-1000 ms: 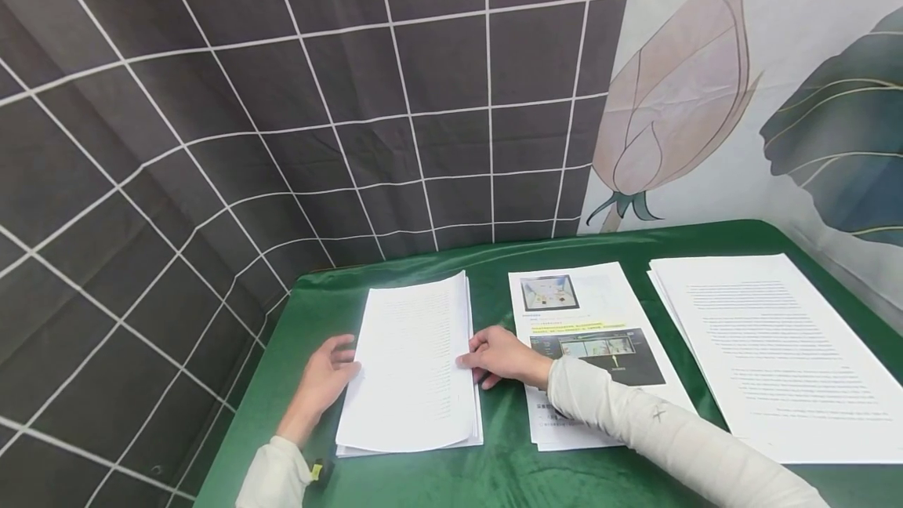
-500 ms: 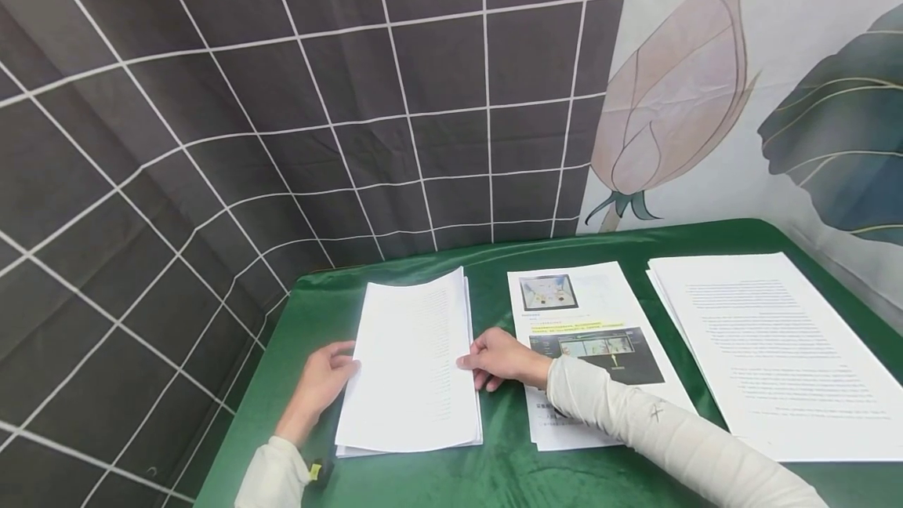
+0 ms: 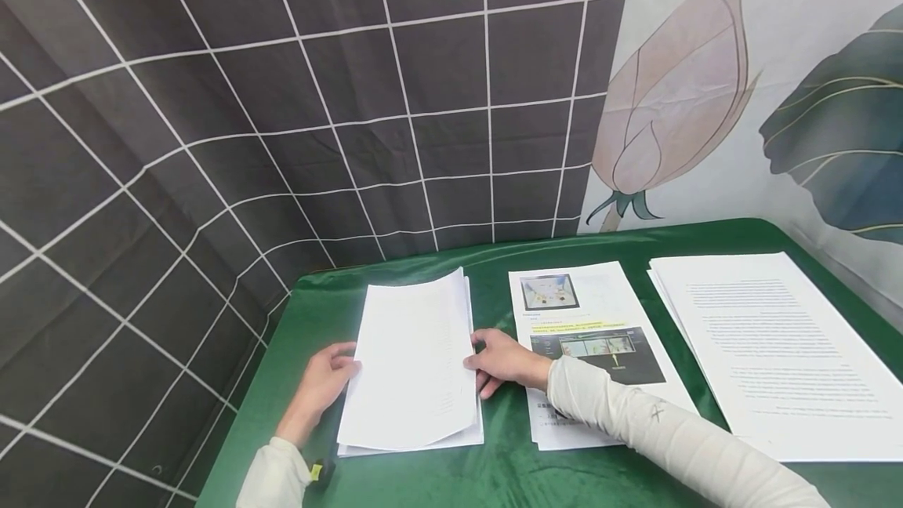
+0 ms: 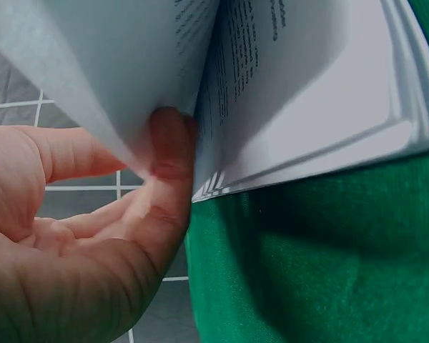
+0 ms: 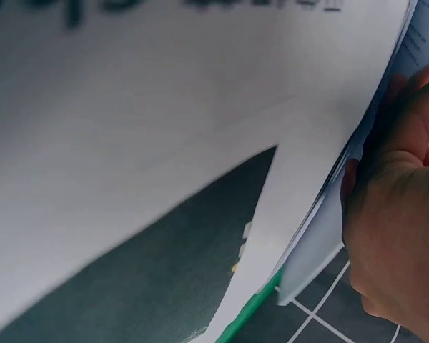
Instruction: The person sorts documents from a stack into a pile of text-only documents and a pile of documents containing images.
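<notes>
A stack of white paper (image 3: 412, 367) lies at the left of the table, its upper sheets lifted off those below. At its left edge my left hand (image 3: 320, 382) pinches the raised sheets; in the left wrist view the lifted sheet (image 4: 93, 50) passes between thumb and finger, with printed pages (image 4: 322, 78) underneath. My right hand (image 3: 504, 361) pinches the stack's right edge, thumb on top. In the right wrist view that hand (image 5: 407, 214) is partly cut off by the frame, and its fingertips are hidden behind paper.
A middle pile of printed pages (image 3: 578, 296) with pictures and yellow highlighting lies under my right forearm. Farther right is another text pile (image 3: 783, 343). Green cloth (image 3: 494, 484) covers the table. A dark gridded curtain (image 3: 451, 147) hangs behind and to the left.
My right hand has shifted slightly right along the edge. The top sheets' lower right corner has risen, showing more of the page beneath. My left hand stays nearly still.
</notes>
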A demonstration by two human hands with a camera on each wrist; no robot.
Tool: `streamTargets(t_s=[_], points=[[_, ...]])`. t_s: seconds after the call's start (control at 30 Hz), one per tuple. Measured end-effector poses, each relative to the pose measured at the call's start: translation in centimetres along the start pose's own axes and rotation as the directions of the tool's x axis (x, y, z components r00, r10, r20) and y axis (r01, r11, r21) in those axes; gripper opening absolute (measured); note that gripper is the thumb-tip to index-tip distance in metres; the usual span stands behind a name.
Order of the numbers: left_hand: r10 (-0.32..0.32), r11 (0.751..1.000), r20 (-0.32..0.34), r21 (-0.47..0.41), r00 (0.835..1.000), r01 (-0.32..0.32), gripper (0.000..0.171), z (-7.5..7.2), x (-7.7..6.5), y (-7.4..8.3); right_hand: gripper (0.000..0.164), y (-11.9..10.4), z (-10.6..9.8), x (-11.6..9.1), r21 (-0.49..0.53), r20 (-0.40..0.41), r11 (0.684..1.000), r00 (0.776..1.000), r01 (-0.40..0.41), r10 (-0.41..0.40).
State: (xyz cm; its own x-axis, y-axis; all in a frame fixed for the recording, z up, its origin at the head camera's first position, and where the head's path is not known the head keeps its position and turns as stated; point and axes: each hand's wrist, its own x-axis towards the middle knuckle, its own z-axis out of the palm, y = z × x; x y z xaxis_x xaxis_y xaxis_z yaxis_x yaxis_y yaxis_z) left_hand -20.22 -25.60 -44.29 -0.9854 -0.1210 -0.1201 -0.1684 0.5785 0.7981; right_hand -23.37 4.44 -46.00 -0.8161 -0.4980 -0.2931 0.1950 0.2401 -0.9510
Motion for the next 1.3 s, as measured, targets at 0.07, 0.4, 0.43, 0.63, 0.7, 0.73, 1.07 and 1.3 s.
streamTargets(t_s=[0.07,0.4,0.43,0.63,0.7,0.73,1.07,1.3], points=[[-0.009,1.0,0.003,-0.001,1.0,0.009,0.041,0.0,0.0,0.0,0.031,0.1,-0.1,0.0,0.027,0.012,0.999,1.0,0.022,-0.022],[-0.035,0.997,0.017,0.063,0.999,0.033,0.04,0.1,-0.1,-0.3,0.046,-0.2,-0.4,-0.2,0.11,-0.009,0.994,1.0,0.025,-0.025],[-0.037,0.996,0.015,0.076,0.999,0.036,0.041,0.1,0.0,-0.3,0.047,-0.2,-0.4,-0.3,0.116,-0.008,0.993,1.0,0.02,-0.019],[-0.048,0.996,-0.007,0.076,0.999,0.048,0.047,0.0,0.0,-0.4,0.046,-0.2,-0.6,-0.3,0.111,-0.013,0.994,1.0,0.012,-0.011],[-0.048,0.997,-0.014,0.059,0.999,0.049,0.047,-0.1,0.1,-0.3,0.044,-0.3,-0.6,-0.4,0.11,-0.016,0.994,1.0,0.014,-0.013],[-0.048,0.997,-0.017,0.056,0.999,0.049,0.046,-0.1,0.1,-0.3,0.043,-0.3,-0.6,-0.4,0.109,-0.017,0.994,1.0,0.016,-0.014],[-0.045,0.999,-0.026,0.001,0.999,0.045,0.038,-0.3,-0.1,0.3,0.04,-0.5,-0.9,-0.9,0.042,-0.036,0.999,0.999,0.024,-0.022],[-0.029,0.998,-0.02,-0.048,0.999,0.028,0.032,0.0,0.0,0.9,0.034,-0.5,-1.6,-1.4,0.017,-0.089,0.999,0.995,0.035,-0.033]])
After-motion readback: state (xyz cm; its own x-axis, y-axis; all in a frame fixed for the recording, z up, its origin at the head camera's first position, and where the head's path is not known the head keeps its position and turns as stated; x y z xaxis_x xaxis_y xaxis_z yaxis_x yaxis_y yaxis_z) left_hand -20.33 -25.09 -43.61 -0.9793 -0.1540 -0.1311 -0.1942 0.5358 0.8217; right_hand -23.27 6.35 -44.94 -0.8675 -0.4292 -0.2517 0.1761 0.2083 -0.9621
